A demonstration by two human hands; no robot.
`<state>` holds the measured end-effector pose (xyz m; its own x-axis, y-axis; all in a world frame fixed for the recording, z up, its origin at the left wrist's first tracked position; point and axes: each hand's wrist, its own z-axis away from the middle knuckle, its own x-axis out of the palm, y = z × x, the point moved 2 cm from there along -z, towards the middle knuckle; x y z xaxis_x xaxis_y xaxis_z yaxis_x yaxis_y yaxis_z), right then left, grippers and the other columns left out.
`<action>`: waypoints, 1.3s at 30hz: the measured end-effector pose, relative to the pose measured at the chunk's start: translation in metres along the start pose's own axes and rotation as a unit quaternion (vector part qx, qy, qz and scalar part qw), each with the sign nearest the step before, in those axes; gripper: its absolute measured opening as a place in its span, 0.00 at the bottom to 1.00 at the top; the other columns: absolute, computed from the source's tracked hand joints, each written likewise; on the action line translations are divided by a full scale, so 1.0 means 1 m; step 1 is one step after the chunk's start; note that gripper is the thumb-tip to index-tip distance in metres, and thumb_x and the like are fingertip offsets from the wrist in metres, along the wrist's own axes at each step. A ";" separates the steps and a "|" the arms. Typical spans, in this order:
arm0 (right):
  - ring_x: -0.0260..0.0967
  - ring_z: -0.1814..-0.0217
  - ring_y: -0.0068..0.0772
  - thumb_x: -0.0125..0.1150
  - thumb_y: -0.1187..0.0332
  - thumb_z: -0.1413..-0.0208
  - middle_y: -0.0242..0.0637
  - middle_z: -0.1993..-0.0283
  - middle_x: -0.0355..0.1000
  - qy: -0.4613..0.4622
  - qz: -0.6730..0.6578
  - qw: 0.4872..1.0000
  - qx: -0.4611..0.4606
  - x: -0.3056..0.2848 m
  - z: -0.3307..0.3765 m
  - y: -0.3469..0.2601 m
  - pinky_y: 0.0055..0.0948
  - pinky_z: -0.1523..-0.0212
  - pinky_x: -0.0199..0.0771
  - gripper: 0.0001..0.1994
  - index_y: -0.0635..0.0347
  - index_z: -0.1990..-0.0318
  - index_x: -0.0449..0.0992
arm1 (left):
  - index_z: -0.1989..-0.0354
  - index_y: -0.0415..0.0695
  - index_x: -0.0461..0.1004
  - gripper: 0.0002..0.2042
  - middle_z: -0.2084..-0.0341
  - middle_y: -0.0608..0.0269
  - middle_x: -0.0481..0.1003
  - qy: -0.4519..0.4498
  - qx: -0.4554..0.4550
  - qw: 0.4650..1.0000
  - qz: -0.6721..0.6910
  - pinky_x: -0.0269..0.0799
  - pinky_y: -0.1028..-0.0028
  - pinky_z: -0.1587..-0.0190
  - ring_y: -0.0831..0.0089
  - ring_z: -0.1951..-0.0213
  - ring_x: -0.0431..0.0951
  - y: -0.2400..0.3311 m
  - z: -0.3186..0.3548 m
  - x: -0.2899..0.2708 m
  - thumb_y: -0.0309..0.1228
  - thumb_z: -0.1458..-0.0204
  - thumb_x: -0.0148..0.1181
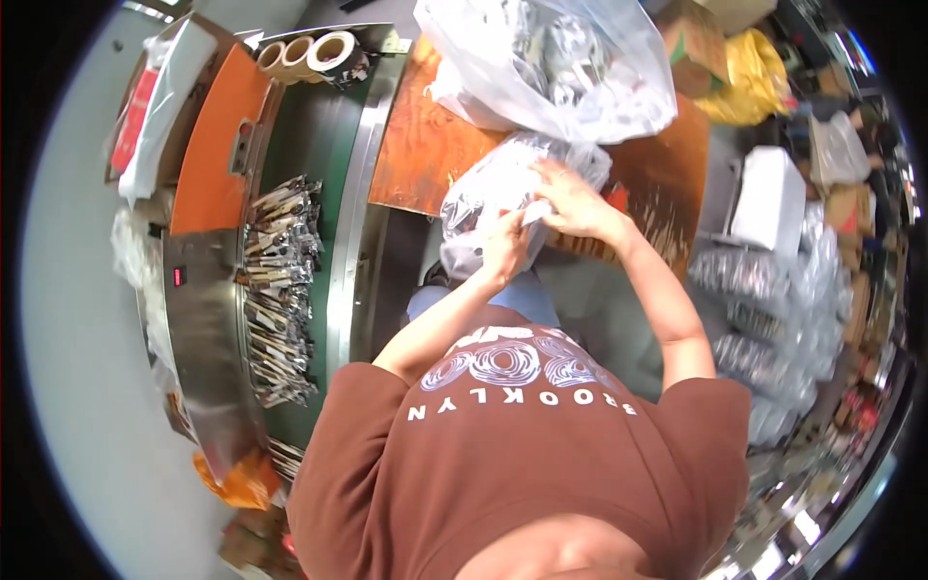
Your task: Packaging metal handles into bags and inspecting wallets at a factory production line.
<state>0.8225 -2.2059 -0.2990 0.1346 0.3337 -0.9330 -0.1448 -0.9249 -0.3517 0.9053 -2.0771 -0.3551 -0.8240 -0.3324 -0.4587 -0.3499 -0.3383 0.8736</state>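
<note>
At the near edge of an orange-brown wooden tabletop sits a filled clear plastic bag (471, 198) with dark and silvery contents, too blurred to name. My left hand (507, 249) is closed on the near side of this bag, its fingers pinched beside a small whitish piece, perhaps gathered film. Stretched over the bag's right side, my right hand (577, 205) touches the plastic with its fingers apart. Just beyond, a larger translucent bag (619, 92) full of clear-wrapped items stands on the tabletop (416, 159).
Left of me runs a green conveyor belt (333, 145) with several wrapped bundles of slim utensils (280, 290). Tape rolls (332, 52) stand at its far end. On the right are a yellow bag (749, 77), a white box (768, 198) and stacked clear-wrapped packs (739, 275).
</note>
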 end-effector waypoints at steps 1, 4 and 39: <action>0.54 0.40 0.48 0.57 0.69 0.59 0.49 0.45 0.60 -0.059 -0.261 0.962 0.052 0.003 -0.016 0.015 0.37 0.42 0.54 0.17 0.63 0.58 0.70 | 0.68 0.40 0.71 0.06 0.75 0.52 0.71 0.061 0.046 0.996 -0.035 0.67 0.65 0.62 0.57 0.67 0.71 0.001 -0.005 0.002 0.23 0.56 0.52; 0.53 0.39 0.50 0.59 0.63 0.58 0.49 0.43 0.59 -0.129 -0.385 0.904 0.133 0.027 -0.068 0.044 0.39 0.40 0.52 0.23 0.61 0.53 0.68 | 0.71 0.40 0.70 0.06 0.74 0.53 0.70 0.057 0.090 0.991 -0.084 0.66 0.64 0.62 0.58 0.64 0.70 0.015 -0.010 0.001 0.23 0.60 0.54; 0.70 0.61 0.37 0.57 0.60 0.54 0.39 0.61 0.72 -0.041 -0.326 0.781 0.531 0.078 0.211 0.103 0.31 0.59 0.69 0.21 0.66 0.56 0.70 | 0.65 0.40 0.74 0.10 0.70 0.53 0.76 0.126 -0.180 0.968 0.121 0.67 0.66 0.60 0.57 0.66 0.75 0.004 -0.030 0.024 0.26 0.53 0.46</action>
<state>0.6114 -2.2363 -0.4242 0.4624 0.7210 -0.5161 -0.8085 0.1038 -0.5793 0.8976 -2.1132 -0.3672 -0.7115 -0.6296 -0.3119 0.0561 -0.4934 0.8680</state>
